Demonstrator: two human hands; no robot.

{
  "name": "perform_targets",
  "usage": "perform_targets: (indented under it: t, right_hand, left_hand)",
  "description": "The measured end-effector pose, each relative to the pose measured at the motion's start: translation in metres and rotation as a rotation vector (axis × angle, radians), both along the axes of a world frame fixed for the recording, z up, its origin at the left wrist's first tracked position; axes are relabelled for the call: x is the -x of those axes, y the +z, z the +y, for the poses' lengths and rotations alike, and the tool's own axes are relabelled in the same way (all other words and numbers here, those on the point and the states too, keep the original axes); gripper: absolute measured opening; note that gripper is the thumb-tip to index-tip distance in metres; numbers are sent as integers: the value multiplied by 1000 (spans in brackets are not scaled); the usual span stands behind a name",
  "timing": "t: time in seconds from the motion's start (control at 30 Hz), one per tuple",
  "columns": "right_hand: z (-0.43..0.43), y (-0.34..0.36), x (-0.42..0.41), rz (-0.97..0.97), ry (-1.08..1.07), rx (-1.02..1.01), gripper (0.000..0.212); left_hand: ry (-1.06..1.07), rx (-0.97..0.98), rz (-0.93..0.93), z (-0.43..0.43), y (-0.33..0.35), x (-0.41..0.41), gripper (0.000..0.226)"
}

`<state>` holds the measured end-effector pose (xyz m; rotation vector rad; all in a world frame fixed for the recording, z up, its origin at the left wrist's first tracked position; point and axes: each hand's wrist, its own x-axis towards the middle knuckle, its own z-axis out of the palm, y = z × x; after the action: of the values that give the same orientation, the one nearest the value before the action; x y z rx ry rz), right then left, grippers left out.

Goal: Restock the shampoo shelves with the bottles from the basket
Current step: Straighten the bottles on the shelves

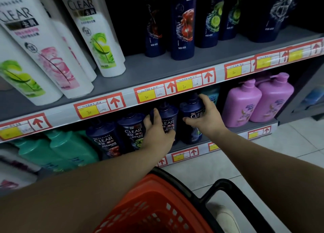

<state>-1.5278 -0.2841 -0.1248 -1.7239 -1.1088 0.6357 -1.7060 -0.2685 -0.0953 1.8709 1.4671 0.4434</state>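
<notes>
Lower shelf [182, 145]: both outstretched hands [157, 132] grip navy bottles [190, 113].

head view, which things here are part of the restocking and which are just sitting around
In the job: left hand gripping the inner navy CLEAR pump bottle; right hand gripping the end navy CLEAR pump bottle; orange basket; lower shelf.
Just there: white CLEAR bottles; pink pump bottles; teal bottles; price tags.

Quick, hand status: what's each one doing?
Left hand: grips the third navy CLEAR bottle.
Right hand: grips the rightmost navy CLEAR bottle.
</notes>
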Motion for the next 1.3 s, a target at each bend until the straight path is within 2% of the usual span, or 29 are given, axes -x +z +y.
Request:
perform_targets:
  t: [0.2,0.43,0.6,0.67,0.73,0.8,0.87,0.9,0.93,1.07,1.3]
  right_hand:
    - [-10,-9,11,-33,-84,-129,86]
    - [1,-9,3,3,-39,-90,85]
    - [-2,-11,-6,80,33,-19,98]
    - [-8,-14,-1,73,-13,-46,98]
    - [-17,-14,5,-31,-181,-121,79]
    - [-28,-10,9,-182,-292,-194,47]
    - [-36,-5,13,-290,-179,-214,19]
    - [-38,-3,15,-346,-102,-225,13]
    - [-38,-3,18,-396,-45,-236,13]
    - [-36,-1,33,-492,53,-223,39]
    - [-31,20,54,-502,181,-188,31]
  left_hand:
    - [6,-2,-17,0,-3,1,82]
    - [-1,2,3,-4,-3,-1,85]
    - [-7,-8,4,-5,-2,0,85]
    - [-3,2,-9,-6,-2,1,85]
    - [-3,19,-25,-7,-1,3,84]
    - [-6,31,-17,-8,0,4,84]
    - [-2,27,6,-9,1,4,84]
    - [-2,17,16,-8,1,3,84]
    - [-3,8,25,-8,1,3,84]
    - [-19,-2,51,-8,0,2,84]
    - [-61,58,-3,-7,6,15,78]
